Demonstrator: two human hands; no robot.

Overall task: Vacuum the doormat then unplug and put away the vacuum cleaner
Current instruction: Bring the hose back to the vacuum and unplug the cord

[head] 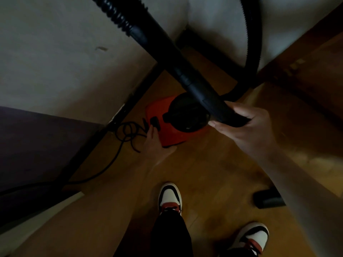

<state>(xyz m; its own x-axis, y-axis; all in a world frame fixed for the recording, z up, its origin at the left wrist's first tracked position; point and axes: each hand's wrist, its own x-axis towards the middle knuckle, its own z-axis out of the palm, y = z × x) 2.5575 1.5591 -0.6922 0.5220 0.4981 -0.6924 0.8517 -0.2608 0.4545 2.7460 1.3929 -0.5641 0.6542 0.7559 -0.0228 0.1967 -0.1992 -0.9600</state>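
Note:
A red vacuum cleaner (pixel 172 134) with a black round top stands on the wooden floor near the wall corner. My left hand (pixel 156 143) reaches down to its left edge, fingertips touching the black part where the cord comes out. My right hand (pixel 241 123) grips the end of the black rigid hose tube (pixel 178 64), which runs up and left into a ribbed hose. The black power cord (pixel 128 132) lies in loose loops left of the vacuum and trails along the dark skirting. No doormat is in view.
White walls meet in a corner behind the vacuum. A dark panel (pixel 37 145) fills the left side. A wooden furniture edge (pixel 306 75) stands at the right. A black tube piece (pixel 269 199) lies on the floor near my right arm. My two shoes (pixel 169 199) are below.

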